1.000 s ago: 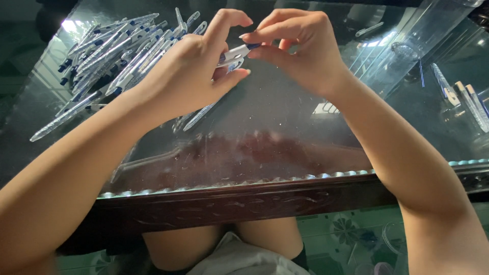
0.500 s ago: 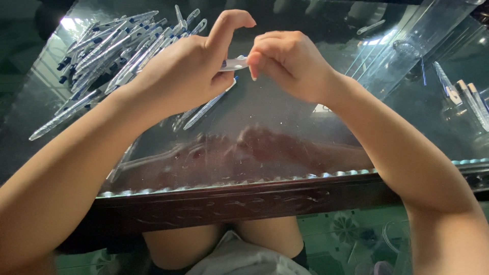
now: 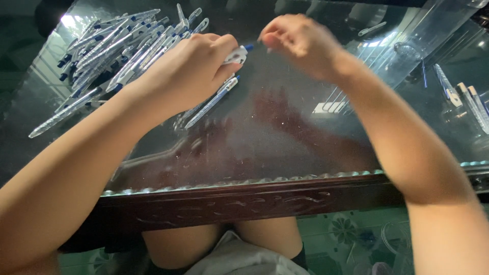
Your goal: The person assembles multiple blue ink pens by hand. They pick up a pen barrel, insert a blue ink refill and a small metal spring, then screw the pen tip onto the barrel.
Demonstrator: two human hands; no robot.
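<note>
1. While held up over the table, closed tight round a slim white-and-clear plastic pen with a blue tip [image 3: 238,53]: left hand [image 3: 188,71], with only the pen's tip end poking out past thumb and forefinger
2. Bunched into a pinch just beside that blue tip: right hand [image 3: 300,43]; too blurred to tell whether gripping the tip, holding some small part, or merely near it
3. Lying straight below the left hand, flat on the glass: a few loose clear pens with white clips [image 3: 211,102]
4. Heaped at the far left: large pile of matching blue-and-clear pens [image 3: 114,48], crossing one another at all angles, some close to the glass edge
5. Underneath everything: glossy glass tabletop in a dark carved wooden frame [image 3: 244,201], well scratched and reflective
6. Set well apart at the far right: several more slim pens and pen parts [image 3: 468,99], beside a sheet of clear plastic wrap [image 3: 407,35]
7. Judged as risks from here:
   - slipping of the tip out of the pinch, given so little of it exposed to grasp
   - dropping of any small piece onto smooth glass, likely to bounce or roll off the near edge
   - knocking the loose pens below with the left wrist, sending them sliding
   - nudging the crowded pile with the left forearm, so close alongside
</note>
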